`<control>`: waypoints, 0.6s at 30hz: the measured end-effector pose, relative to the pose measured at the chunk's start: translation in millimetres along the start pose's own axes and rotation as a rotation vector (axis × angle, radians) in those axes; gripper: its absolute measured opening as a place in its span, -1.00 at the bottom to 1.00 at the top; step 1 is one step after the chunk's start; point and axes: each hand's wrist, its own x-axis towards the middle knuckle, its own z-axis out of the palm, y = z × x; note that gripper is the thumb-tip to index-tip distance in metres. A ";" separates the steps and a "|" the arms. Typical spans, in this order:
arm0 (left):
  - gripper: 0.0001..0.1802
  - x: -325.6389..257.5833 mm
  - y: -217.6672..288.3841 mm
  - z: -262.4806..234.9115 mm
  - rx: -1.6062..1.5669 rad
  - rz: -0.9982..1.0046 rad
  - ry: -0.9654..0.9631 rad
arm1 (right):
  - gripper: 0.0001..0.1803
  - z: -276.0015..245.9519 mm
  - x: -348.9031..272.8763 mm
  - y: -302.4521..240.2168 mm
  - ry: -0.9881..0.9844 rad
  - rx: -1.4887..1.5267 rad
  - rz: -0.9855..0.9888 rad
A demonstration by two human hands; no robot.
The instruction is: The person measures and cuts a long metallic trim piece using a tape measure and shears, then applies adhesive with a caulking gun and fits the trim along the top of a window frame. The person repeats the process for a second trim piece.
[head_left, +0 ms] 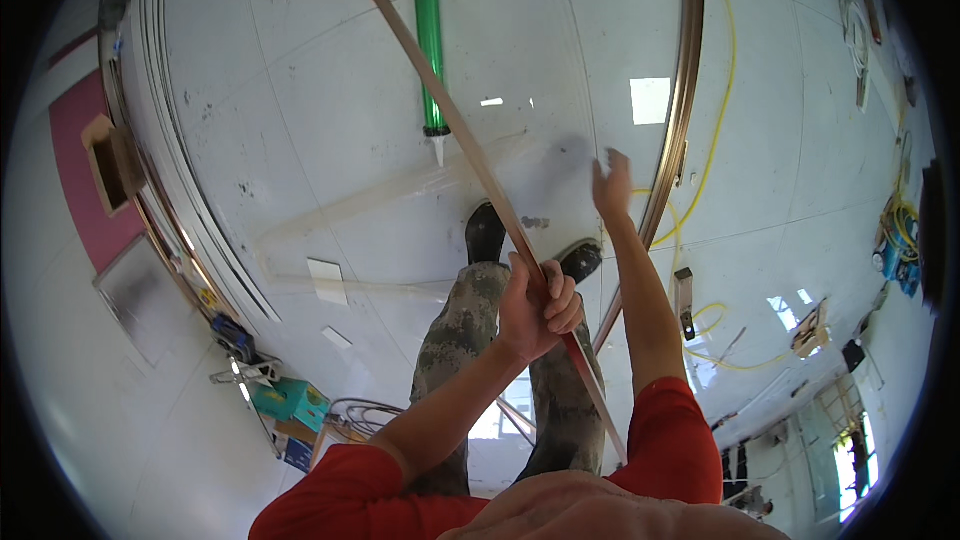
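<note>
My left hand (538, 305) is closed around a long thin metal strip (440, 90) that runs diagonally from the top of the view down past my legs. My right hand (611, 183) is stretched out lower down, blurred, with its fingers apart and nothing in it, close to a second brown metal strip (683, 90) lying on the floor. A green caulking gun (430, 35) with orange handles lies on the white tiled floor just left of the held strip. My camouflage trousers and dark shoes stand below the strip.
A yellow cable (722, 100) loops over the floor on the right. More long strips (165, 170) lie bundled along the left. A teal box (290, 400) and small tools sit at the lower left; blue tools (900, 260) and clutter lie at the right.
</note>
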 end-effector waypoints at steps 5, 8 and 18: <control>-0.20 -13.5 24.7 -8.6 -0.096 0.142 0.051 | -0.30 120.8 61.5 -148.8 -0.285 0.218 -0.127; -0.19 -22.6 41.8 -10.1 -0.130 0.281 0.084 | -0.15 179.6 89.8 -261.0 -0.513 0.163 -0.011; -0.19 -54.0 53.8 -7.4 -0.266 0.496 0.111 | -0.30 164.7 107.6 -286.6 -0.438 0.169 0.262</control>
